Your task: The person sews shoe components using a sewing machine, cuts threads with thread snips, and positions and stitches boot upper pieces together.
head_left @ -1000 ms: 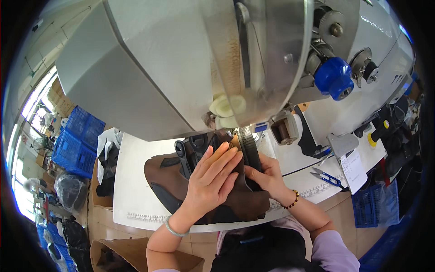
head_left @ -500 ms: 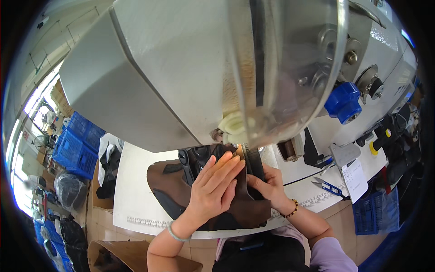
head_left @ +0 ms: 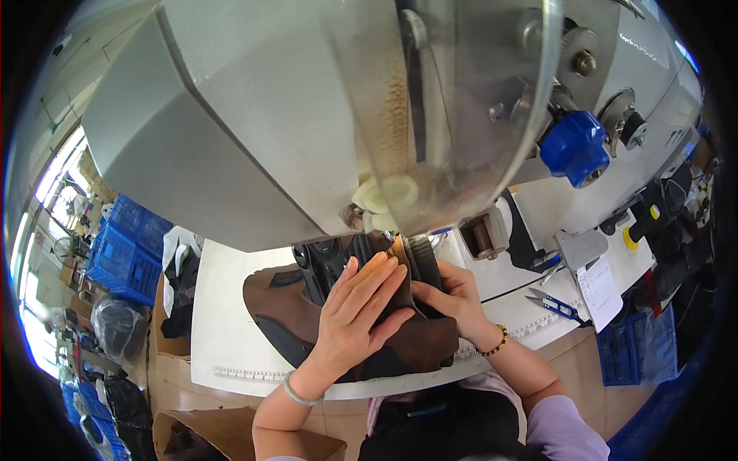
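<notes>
A brown piece of sheet material with black parts [head_left: 275,309] lies on the white table under the head of a large sewing machine [head_left: 246,107]. My left hand [head_left: 355,311] rests flat on it, fingers stretched forward close to the needle area and thumb held apart. My right hand [head_left: 455,303] pinches the raised dark edge on the right, thumb on the near side; its other fingers are partly hidden. The needle itself is hidden behind the machine head and the clear guard [head_left: 477,131].
A blue knob [head_left: 575,150] sticks out on the machine's right. Blue-handled thread snips [head_left: 557,306] and a paper slip [head_left: 600,292] lie at the right. A ruler strip [head_left: 254,374] runs along the table's front. Blue crates [head_left: 131,246] stand at the left, cardboard boxes below.
The view has shifted slightly, so the machine sits further left and higher. My left thumb has spread away from its fingers. My right hand keeps its pinch on the edge.
</notes>
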Action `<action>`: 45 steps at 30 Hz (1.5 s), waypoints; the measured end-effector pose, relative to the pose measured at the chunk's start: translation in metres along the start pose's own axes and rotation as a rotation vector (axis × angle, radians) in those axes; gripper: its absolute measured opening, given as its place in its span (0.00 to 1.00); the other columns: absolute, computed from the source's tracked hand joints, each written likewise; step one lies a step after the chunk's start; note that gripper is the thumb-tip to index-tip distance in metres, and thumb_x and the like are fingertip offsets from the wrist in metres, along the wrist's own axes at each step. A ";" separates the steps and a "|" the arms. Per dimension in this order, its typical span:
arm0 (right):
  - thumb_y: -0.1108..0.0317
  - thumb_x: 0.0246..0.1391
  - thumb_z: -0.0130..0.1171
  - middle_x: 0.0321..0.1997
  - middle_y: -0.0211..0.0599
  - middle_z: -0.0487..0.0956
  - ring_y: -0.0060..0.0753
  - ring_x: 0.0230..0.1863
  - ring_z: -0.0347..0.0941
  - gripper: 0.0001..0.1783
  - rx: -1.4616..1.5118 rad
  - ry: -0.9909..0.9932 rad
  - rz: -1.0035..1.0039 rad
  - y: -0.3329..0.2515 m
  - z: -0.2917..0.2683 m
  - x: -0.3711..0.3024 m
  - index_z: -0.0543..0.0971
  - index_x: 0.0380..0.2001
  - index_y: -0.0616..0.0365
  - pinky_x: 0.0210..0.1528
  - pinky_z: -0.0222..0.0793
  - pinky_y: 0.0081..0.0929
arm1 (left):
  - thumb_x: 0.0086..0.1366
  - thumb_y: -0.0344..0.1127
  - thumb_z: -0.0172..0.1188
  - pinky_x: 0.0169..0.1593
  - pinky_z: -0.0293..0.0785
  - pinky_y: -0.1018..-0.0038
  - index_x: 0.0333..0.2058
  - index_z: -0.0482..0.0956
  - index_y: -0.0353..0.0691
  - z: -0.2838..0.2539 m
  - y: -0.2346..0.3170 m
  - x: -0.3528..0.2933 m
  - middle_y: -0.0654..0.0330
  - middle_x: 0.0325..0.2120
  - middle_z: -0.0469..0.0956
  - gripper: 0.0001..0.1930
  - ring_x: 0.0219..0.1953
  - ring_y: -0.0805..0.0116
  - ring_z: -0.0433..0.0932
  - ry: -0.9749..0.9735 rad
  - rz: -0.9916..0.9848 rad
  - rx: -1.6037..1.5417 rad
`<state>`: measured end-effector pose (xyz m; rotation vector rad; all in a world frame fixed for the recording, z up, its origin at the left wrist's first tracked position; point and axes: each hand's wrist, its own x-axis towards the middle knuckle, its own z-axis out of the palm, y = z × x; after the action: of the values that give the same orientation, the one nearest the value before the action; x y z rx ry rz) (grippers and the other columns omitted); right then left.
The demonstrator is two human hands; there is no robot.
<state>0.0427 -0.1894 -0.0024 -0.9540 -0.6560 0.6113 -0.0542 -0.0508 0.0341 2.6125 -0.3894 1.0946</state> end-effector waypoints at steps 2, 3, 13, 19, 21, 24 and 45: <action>0.73 0.53 0.57 0.36 0.24 0.76 0.11 0.35 0.68 0.14 -0.003 -0.013 -0.001 0.004 -0.003 0.001 0.74 0.44 0.62 0.37 0.66 0.12 | 0.51 0.31 0.62 0.59 0.61 0.63 0.46 0.74 0.35 -0.003 0.001 0.003 0.57 0.47 0.72 0.21 0.52 0.61 0.71 -0.048 0.003 0.064; 0.74 0.53 0.56 0.36 0.24 0.76 0.10 0.35 0.68 0.14 -0.011 -0.023 -0.007 0.005 -0.003 0.001 0.73 0.44 0.62 0.37 0.66 0.12 | 0.51 0.31 0.62 0.59 0.61 0.63 0.46 0.74 0.35 -0.003 0.000 0.004 0.57 0.47 0.72 0.21 0.52 0.61 0.71 -0.050 -0.001 0.067; 0.74 0.53 0.56 0.37 0.24 0.76 0.10 0.36 0.68 0.14 0.032 -0.049 -0.043 0.003 -0.002 -0.002 0.73 0.44 0.63 0.37 0.66 0.11 | 0.52 0.25 0.57 0.58 0.62 0.64 0.45 0.75 0.36 0.003 0.003 0.002 0.58 0.45 0.74 0.18 0.51 0.62 0.72 0.024 -0.015 0.082; 0.74 0.53 0.56 0.37 0.24 0.76 0.10 0.36 0.68 0.14 0.072 -0.043 -0.018 0.006 0.000 -0.002 0.73 0.44 0.63 0.37 0.66 0.11 | 0.52 0.24 0.55 0.58 0.62 0.64 0.42 0.77 0.34 0.004 0.004 0.003 0.57 0.43 0.75 0.16 0.49 0.61 0.73 0.050 -0.032 0.076; 0.74 0.53 0.57 0.37 0.24 0.76 0.11 0.36 0.68 0.14 0.079 -0.031 -0.012 0.008 -0.002 -0.002 0.73 0.44 0.63 0.37 0.66 0.12 | 0.53 0.25 0.56 0.58 0.62 0.65 0.44 0.76 0.35 0.005 0.001 0.003 0.58 0.45 0.74 0.17 0.50 0.63 0.73 0.040 -0.016 0.097; 0.73 0.53 0.57 0.37 0.24 0.76 0.11 0.36 0.68 0.14 0.079 -0.020 -0.005 0.007 0.000 0.001 0.73 0.44 0.63 0.37 0.66 0.12 | 0.53 0.25 0.56 0.58 0.62 0.65 0.44 0.76 0.35 0.004 -0.001 0.005 0.59 0.45 0.73 0.17 0.49 0.63 0.73 0.039 -0.012 0.099; 0.74 0.55 0.53 0.39 0.25 0.75 0.10 0.38 0.67 0.14 0.071 0.010 -0.033 0.016 0.004 -0.015 0.72 0.46 0.63 0.39 0.65 0.11 | 0.54 0.22 0.53 0.58 0.62 0.63 0.41 0.77 0.33 0.005 0.004 0.012 0.53 0.41 0.76 0.14 0.48 0.58 0.74 0.073 -0.077 0.031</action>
<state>0.0271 -0.1904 -0.0184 -0.8781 -0.6364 0.5965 -0.0437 -0.0578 0.0400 2.5823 -0.2555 1.1755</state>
